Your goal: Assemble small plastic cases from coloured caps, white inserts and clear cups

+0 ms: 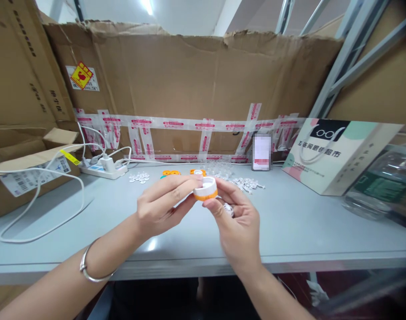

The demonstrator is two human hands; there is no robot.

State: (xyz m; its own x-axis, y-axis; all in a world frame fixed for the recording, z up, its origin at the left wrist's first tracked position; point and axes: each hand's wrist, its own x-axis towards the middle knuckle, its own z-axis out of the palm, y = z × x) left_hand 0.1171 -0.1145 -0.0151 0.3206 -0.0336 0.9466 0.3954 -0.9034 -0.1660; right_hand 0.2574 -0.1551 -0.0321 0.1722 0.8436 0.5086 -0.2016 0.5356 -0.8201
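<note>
Above the front half of the table, a small round white part with an orange lower band [205,192] is held between both hands. My left hand [167,200] is closed on its left side, fingertips at the rim. Around its right side my right hand [238,218] is closed, with the thumb under the orange band. A small whitish piece [228,210] shows in the right palm; its kind is unclear. Behind the hands lie orange ring-shaped parts [171,173], a pile of small white pieces [247,184] and clear plastic pieces [218,168].
Small white discs [139,178] lie at the left back near a power strip [104,168] with white cables. An open cardboard box [29,169] stands left. A phone [262,152] leans at the back; a paper bag [336,155] and plastic bottle [379,182] stand right.
</note>
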